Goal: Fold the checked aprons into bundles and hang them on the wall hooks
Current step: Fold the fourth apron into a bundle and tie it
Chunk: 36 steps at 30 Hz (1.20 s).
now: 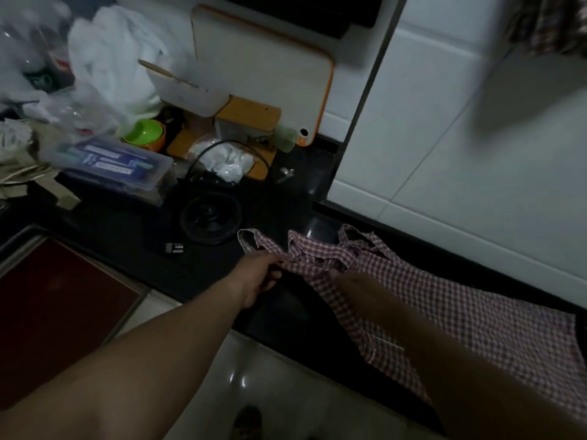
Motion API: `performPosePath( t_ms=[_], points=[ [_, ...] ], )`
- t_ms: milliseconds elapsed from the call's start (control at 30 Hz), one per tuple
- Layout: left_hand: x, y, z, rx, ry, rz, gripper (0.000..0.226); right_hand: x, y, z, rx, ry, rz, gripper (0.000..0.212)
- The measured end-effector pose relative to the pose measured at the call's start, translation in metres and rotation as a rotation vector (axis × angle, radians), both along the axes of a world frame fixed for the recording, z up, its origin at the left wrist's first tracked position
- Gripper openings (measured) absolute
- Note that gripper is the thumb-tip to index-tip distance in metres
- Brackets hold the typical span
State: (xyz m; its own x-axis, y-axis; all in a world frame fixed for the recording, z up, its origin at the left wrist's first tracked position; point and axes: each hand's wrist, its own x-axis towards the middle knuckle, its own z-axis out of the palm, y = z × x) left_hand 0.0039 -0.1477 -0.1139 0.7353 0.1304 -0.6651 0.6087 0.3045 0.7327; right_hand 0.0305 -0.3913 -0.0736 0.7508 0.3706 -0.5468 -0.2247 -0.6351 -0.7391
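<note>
While both arms reach straight out over the counter (133, 236), the left hand (259, 276) has its fingers curled round a bunched strap end of the apron (444, 296). The right hand (341, 279) sits at the apron's top edge with its fingers buried in the folds, so I can't tell if it's gripping or just resting there. The apron itself lies spread along the dark counter, straps crumpled up by the hands. Just left of the apron there's a round black kettle base (209, 217) and a plug (174, 248), and further left a clear box (117, 163) and a green bowl (144, 131). Behind the apron is a white tiled wall (460, 138). Another checked cloth (559, 23) hangs well above it, pretty blurry.
</note>
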Motion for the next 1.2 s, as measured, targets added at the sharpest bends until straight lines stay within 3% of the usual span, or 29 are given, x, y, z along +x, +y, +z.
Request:
performPosePath(
  t_ms=[67,133,233,333,400,467,533,600,667,767,833,900,967,1133,1200],
  points=[
    [0.005,0.003,0.0,0.225,-0.11,0.073,0.01,0.004,0.003,-0.01,0.027,-0.039,-0.061,0.054],
    [-0.002,0.014,0.012,0.576,-0.17,0.165,0.015,0.007,0.0,-0.024,-0.006,-0.158,-0.115,0.042],
    [-0.024,0.041,0.023,1.012,-0.135,0.187,0.008,0.011,-0.016,-0.044,-0.284,-0.399,0.086,0.039],
    [-0.039,0.063,0.017,1.11,0.068,0.005,0.01,0.007,-0.023,-0.045,-0.505,-0.442,0.107,0.038],
    [-0.043,0.062,0.01,1.227,0.157,-0.136,0.035,0.007,-0.023,-0.036,-0.443,-0.576,0.0,0.018],
    [-0.04,0.051,0.008,1.449,0.045,-0.108,0.05,0.015,-0.023,-0.024,-0.319,-0.691,-0.14,0.008],
    [-0.033,0.031,0.01,1.55,-0.204,-0.086,0.046,0.027,-0.028,-0.019,-0.275,-0.678,-0.241,0.008],
    [-0.019,0.007,0.009,1.509,-0.452,-0.195,0.038,0.04,-0.037,-0.022,-0.435,-0.635,-0.156,0.02],
    [-0.001,-0.017,0.007,1.427,-0.568,-0.417,0.049,0.049,-0.044,-0.025,-0.658,-0.562,0.051,0.044],
    [0.033,-0.05,0.003,1.249,-0.476,-0.745,0.082,0.06,-0.048,-0.032,-0.741,-0.486,0.191,0.058],
    [0.052,-0.061,0.0,1.197,-0.396,-0.852,0.073,0.065,-0.049,-0.038,-0.728,-0.508,0.179,0.061],
    [0.064,-0.063,-0.004,1.227,-0.427,-0.965,0.037,0.07,-0.051,-0.045,-0.728,-0.502,0.185,0.061],
    [0.071,-0.057,-0.006,1.09,-0.459,-1.009,0.011,0.078,-0.053,-0.048,-0.725,-0.476,0.205,0.059],
    [0.076,-0.036,0.005,0.825,-0.435,-0.951,0.022,0.078,-0.062,-0.046,-0.609,-0.44,0.321,0.023],
    [0.078,-0.032,0.027,0.563,-0.362,-0.8,0.024,0.072,-0.068,-0.04,-0.452,-0.492,0.224,0.017]
  ],
)
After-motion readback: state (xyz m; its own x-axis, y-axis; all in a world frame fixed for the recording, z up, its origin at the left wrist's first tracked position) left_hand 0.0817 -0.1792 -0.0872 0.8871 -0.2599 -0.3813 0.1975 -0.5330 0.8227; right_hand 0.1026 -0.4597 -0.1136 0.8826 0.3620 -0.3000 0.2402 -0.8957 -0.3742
